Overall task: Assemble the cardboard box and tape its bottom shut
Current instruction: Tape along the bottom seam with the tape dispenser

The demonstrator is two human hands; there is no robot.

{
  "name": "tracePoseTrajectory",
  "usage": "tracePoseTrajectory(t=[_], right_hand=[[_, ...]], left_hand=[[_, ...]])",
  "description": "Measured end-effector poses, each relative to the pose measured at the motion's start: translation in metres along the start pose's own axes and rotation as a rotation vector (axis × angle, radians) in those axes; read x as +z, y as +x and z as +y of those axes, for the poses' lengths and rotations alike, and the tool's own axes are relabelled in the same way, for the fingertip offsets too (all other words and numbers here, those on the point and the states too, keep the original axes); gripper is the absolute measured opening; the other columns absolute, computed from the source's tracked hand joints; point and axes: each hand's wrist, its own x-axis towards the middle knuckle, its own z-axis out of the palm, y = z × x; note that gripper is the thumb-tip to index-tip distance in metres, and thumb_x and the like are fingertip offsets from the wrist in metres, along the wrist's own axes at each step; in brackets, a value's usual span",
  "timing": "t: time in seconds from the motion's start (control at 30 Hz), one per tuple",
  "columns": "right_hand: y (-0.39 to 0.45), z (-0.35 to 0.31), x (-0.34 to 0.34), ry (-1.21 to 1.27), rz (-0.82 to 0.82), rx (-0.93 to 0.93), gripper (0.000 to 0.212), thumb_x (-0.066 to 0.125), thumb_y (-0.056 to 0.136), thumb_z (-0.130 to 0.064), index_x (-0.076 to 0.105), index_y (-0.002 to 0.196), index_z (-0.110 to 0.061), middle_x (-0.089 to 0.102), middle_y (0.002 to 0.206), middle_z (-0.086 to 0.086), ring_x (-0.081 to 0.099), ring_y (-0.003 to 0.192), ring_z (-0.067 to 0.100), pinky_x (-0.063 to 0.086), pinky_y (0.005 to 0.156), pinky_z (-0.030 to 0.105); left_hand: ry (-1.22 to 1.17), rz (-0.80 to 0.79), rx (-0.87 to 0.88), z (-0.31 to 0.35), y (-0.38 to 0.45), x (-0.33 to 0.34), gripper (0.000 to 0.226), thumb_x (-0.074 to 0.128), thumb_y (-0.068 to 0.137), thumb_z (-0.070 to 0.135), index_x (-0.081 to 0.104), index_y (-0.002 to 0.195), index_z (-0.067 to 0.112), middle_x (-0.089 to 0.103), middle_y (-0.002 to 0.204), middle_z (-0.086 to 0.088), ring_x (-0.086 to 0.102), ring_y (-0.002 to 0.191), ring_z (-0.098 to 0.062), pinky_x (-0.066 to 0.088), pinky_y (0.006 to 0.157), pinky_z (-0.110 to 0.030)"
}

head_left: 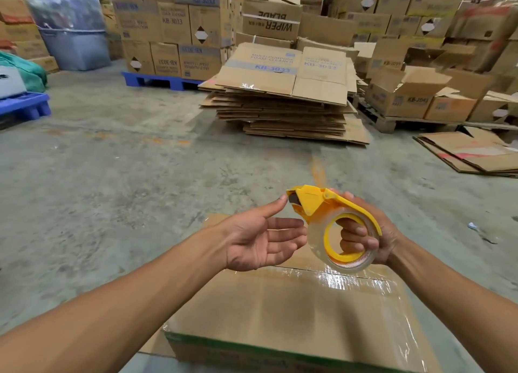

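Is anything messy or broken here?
Yes. The stack of flat boxes is crooked, sheets jutting out unevenly. Behind it, open boxes have bent, torn flaps. The tape on the near box is wrinkled.

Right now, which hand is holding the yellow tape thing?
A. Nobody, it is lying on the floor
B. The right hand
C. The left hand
B. The right hand has its fingers through the yellow tape dispenser, while the left hand is open beside it, a fingertip near the cutter end, above the cardboard box.
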Motion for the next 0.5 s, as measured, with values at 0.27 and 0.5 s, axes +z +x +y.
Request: tracePoseTrajectory(t=[0.27,0.5], right_hand=[[-0.003,-0.004,-0.007,0.019,0.034,-0.012,0.028,0.066,0.086,-0.044,0.081,0.087,-0.021,0.055,0.041,-0.003,0.051,0.028,0.005,0.044,0.041,0.021],[-0.007,-0.005,-0.01,-0.004,0.129,-0.028,0.049,0.085,0.071,-0.038,0.074,0.115,-0.019,0.048,0.039,0.003,0.045,0.024,0.009,0.046,0.035,0.021]], left_hand=[[-0.059,0.02,0.023,-0.003,0.003,0.003,0.016,0.061,0.092,0.014,0.069,0.09,0.001,0.073,0.084,-0.012,0.073,0.069,-0.022,0.061,0.061,-0.031],[-0.09,0.037,0.024,-0.003,0.003,0.001,0.011,0.063,0.089,0.008,0.068,0.086,-0.001,0.071,0.078,-0.013,0.073,0.065,-0.022,0.061,0.06,-0.032]])
